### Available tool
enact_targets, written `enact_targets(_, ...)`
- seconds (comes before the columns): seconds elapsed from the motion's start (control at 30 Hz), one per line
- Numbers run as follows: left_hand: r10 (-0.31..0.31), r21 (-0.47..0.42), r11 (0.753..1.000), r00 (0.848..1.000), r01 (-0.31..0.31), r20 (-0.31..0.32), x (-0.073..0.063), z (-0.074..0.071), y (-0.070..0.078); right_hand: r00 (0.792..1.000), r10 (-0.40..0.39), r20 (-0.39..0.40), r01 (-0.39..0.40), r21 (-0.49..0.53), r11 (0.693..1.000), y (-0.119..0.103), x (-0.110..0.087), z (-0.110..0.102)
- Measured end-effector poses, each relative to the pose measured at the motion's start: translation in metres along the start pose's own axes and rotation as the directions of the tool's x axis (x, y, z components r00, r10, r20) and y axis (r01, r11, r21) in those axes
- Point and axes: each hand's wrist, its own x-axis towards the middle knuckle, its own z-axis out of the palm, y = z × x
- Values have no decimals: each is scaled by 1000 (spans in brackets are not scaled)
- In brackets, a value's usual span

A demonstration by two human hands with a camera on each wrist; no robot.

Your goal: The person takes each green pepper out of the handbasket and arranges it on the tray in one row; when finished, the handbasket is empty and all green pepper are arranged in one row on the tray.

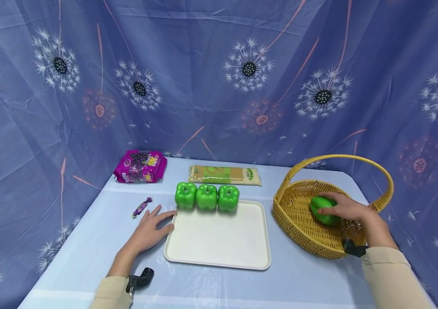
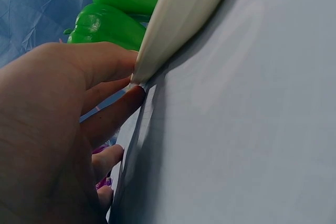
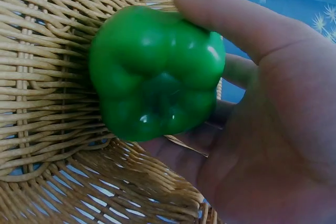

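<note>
My right hand (image 1: 346,207) reaches into the wicker basket (image 1: 304,234) and holds a green bell pepper (image 3: 157,72), thumb on one side and fingers on the other. In the right wrist view, the pepper is close to the woven wall. My left hand (image 1: 147,229) lies at the left edge of a cream tray (image 1: 219,240), with thumb and index fingertips touching the rim and the other fingers spread on the table. Three green bell peppers (image 1: 206,197) stand in a row along the tray's back edge, toward its left.
A purple wrapped candy (image 1: 142,207) lies left of the tray, near my left hand. Farther back are a purple snack bag (image 1: 141,166) and a long noodle-like packet (image 1: 224,175). The basket's tall handle (image 1: 339,156) arches over it. A blue dandelion-print cloth (image 1: 203,86) hangs behind.
</note>
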Motion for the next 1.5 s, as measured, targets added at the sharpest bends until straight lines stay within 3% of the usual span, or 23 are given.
enact_targets(0.37,-2,-1,1000,1000,2,2,0,2,-1,998,66,19,-65,-24,998,-8,4,3)
enact_targets(0.57,-15,-13,1000,1000,15,9,0,0,2,996,-74,-51,79,113,990,-7,3,1)
enact_targets(0.67,-20,-17,1000,1000,20,11,1,0,2,993,-108,-44,114,160,981,-8,2,-2)
enact_targets(0.8,-17,-5,1000,1000,17,6,0,0,1,997,-75,-20,77,101,992,-9,2,-4)
enact_targets(0.93,-8,-2,1000,1000,8,-1,0,0,0,998,-22,-60,21,-4,1000,-11,2,-4)
enact_targets(1.03,-5,-6,1000,1000,5,-4,-1,0,0,996,-43,-74,41,-24,999,-12,3,-2)
enact_targets(1.23,-7,-4,1000,1000,7,0,0,0,-1,986,-164,38,163,33,986,-11,4,1)
enact_targets(1.37,-14,-10,1000,1000,14,7,0,-1,0,979,-164,125,164,8,986,-12,5,1)
enact_targets(1.5,-13,-10,1000,1000,14,8,0,-1,0,978,-141,151,146,-25,989,-15,6,2)
